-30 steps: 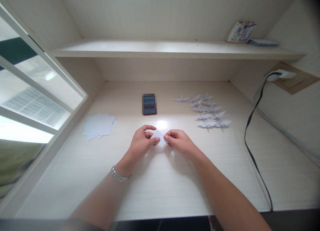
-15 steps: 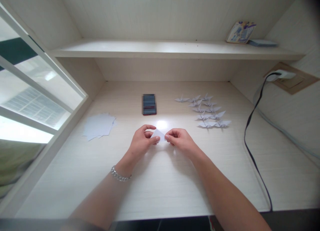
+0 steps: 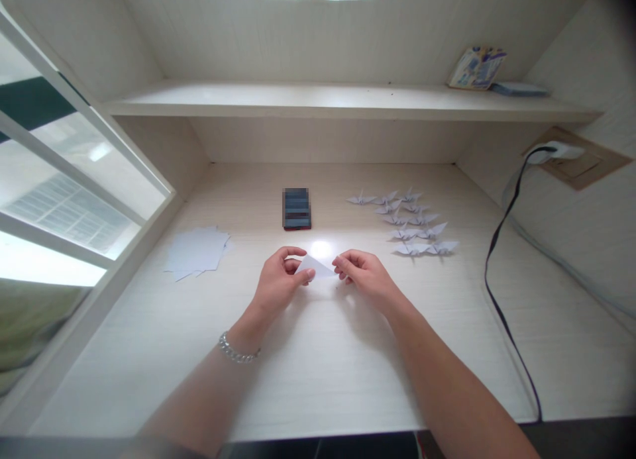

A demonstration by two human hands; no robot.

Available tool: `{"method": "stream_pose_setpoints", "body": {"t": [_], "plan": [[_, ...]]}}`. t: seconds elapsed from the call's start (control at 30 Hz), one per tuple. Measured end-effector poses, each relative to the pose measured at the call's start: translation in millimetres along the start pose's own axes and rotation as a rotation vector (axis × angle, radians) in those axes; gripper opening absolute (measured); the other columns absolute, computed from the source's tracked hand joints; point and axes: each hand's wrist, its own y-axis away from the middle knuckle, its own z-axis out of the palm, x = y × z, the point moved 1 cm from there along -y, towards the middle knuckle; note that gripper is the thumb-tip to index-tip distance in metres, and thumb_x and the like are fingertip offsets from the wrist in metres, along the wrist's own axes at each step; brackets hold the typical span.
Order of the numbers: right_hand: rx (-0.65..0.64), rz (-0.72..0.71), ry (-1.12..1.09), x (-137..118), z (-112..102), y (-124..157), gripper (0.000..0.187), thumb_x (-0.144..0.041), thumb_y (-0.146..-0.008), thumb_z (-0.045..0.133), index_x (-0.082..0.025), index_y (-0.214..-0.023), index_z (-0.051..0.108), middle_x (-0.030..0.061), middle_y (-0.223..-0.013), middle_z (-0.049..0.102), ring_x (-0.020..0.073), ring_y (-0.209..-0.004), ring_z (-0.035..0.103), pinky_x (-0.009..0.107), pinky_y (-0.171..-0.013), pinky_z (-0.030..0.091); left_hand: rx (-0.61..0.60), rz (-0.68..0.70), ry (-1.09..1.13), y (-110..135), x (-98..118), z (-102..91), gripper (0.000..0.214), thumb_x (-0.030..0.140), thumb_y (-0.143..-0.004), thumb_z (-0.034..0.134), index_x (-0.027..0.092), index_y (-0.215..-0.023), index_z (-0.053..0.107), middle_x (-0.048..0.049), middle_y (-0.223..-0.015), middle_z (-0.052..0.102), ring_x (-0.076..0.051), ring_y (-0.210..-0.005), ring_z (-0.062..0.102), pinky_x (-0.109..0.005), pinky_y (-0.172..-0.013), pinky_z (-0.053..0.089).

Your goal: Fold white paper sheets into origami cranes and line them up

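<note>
Sheets (image 3: pixel 196 250) lie left of hands (image 3: pixel 282 277), cranes (image 3: pixel 405 234) right.

Single view, head-worn; camera looks from above the near side of the desk (image 3: pixel 322 379), facing forward and tilted down onto it; close range, near enough that the left hand (image 3: pixel 279 277) and right hand (image 3: pixel 366 277) show whole over the desk's middle; wide lens, takes in the desk's near edge at bottom, shelf (image 3: pixel 308 98) above its far end, socket plate (image 3: pixel 599 171) to its right; roughly square-on to the desk.
</note>
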Motion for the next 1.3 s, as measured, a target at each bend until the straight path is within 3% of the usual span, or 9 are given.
{"method": "stream_pose_setpoints", "body": {"t": [0.1, 0.33, 0.53, 0.67, 0.83, 1.3], "plan": [[-0.063, -0.033, 0.068, -3, 9, 3, 0.021, -0.037, -0.080, 0.054, -0.017, -0.076, 0.060, -0.0007, -0.066, 0.056, 0.0117, -0.060, 0.050, 0.024, -0.056, 0.038, -0.034, 0.001, -0.036, 2, -2, 4.0, 0.037, 0.022, -0.065, 0.071, 0.018, -0.097, 0.053, 0.0001, -0.065, 0.065, -0.012, -0.058, 0.058, -0.024, -0.057, 0.046], [-0.033, -0.096, 0.180, -7, 11, 6, 0.015, -0.029, -0.080, 0.052, -0.017, -0.072, 0.059, -0.0009, -0.066, 0.056, 0.0116, -0.060, 0.048, 0.023, -0.056, 0.036, -0.142, -0.018, -0.013, 3, 1, 8.0, 0.028, 0.031, -0.067, 0.071, 0.016, -0.087, 0.059, -0.0049, -0.078, 0.067, -0.016, -0.068, 0.062, -0.028, -0.063, 0.048], [-0.029, -0.118, 0.262, -9, 15, 8, 0.016, -0.029, -0.081, 0.051, -0.017, -0.074, 0.060, 0.0018, -0.071, 0.061, 0.0133, -0.065, 0.052, 0.024, -0.059, 0.038, -0.057, 0.080, -0.140, 0, 1, 8.0, 0.022, 0.036, -0.074, 0.064, 0.015, -0.079, 0.065, -0.0047, -0.078, 0.065, -0.014, -0.071, 0.058, -0.024, -0.065, 0.045], [-0.035, -0.111, 0.276, -13, 18, 9, 0.015, -0.027, -0.080, 0.050, -0.017, -0.076, 0.061, 0.0027, -0.074, 0.063, 0.0138, -0.067, 0.054, 0.024, -0.060, 0.039, -0.090, 0.107, -0.202, 1, -3, 9.8, 0.021, 0.035, -0.076, 0.061, 0.015, -0.077, 0.065, -0.0034, -0.073, 0.062, -0.013, -0.067, 0.054, -0.023, -0.061, 0.042], [0.004, -0.067, 0.343, -16, 18, 9, 0.013, -0.023, -0.073, 0.052, -0.017, -0.064, 0.056, -0.0008, -0.061, 0.057, 0.0116, -0.057, 0.048, 0.023, -0.052, 0.034, -0.125, 0.117, -0.234, 4, -5, 14.6, 0.022, 0.035, -0.077, 0.060, 0.015, -0.073, 0.065, -0.0024, -0.069, 0.060, -0.013, -0.063, 0.051, -0.022, -0.058, 0.040], [-0.040, -0.014, 0.244, -11, 10, 8, 0.006, -0.018, -0.066, 0.051, -0.017, -0.061, 0.054, -0.0034, -0.057, 0.051, 0.0109, -0.054, 0.044, 0.022, -0.049, 0.030, 0.052, 0.019, -0.074, -2, 2, 0.5, 0.022, 0.036, -0.068, 0.068, 0.014, -0.070, 0.064, -0.0007, -0.064, 0.060, -0.011, -0.056, 0.050, -0.021, -0.052, 0.037]]}}
